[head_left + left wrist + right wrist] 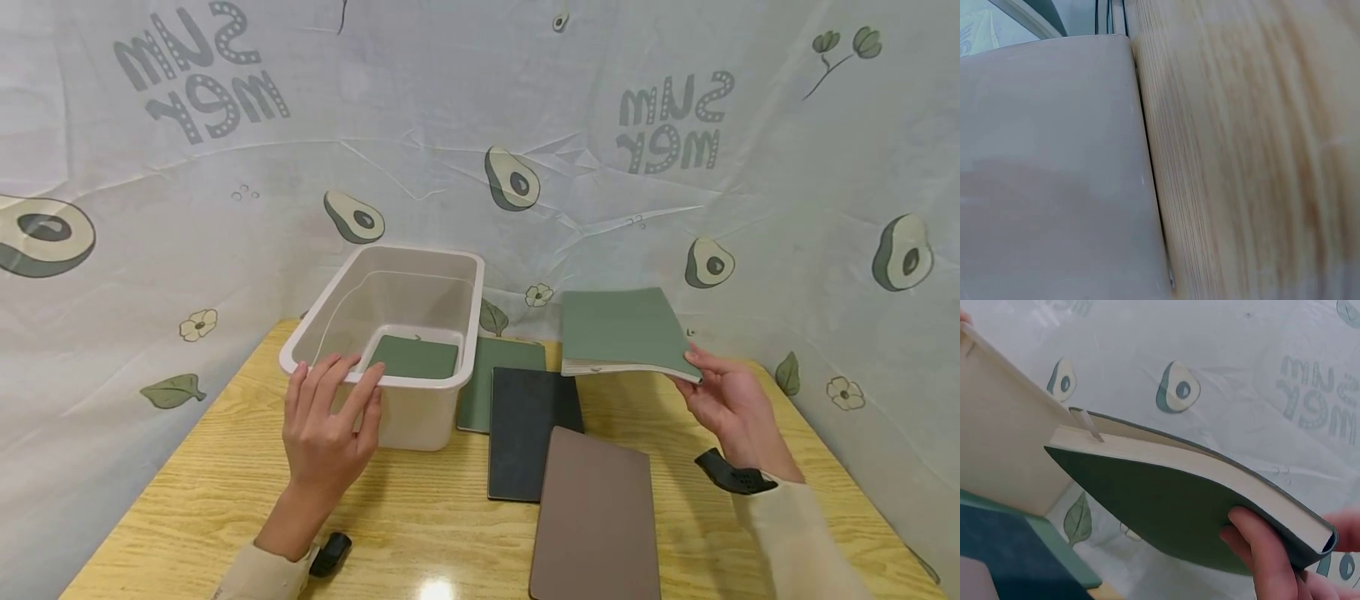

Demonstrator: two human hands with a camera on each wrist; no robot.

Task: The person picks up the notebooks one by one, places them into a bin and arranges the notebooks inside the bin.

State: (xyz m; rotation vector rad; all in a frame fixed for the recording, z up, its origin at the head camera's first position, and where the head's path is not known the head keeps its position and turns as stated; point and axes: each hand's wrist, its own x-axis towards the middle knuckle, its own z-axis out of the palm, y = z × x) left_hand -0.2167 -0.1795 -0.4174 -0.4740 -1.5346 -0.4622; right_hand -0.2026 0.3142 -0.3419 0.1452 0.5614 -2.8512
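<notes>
Near the far right corner of the bench (420, 525), your right hand (731, 400) pinches a raised green notebook (622, 329) extending to its left. Your left hand (328, 433), fingers loosely spread, rests on the near rim of the bin (420, 383).

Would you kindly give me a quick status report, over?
Left hand on bin rim. Right hand gripping raised green notebook. No obstruction visible between.

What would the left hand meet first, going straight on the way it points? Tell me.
The near rim of the pale beige rectangular plastic bin; the left hand appears to rest its fingers there, though exact depth is unclear.
</notes>
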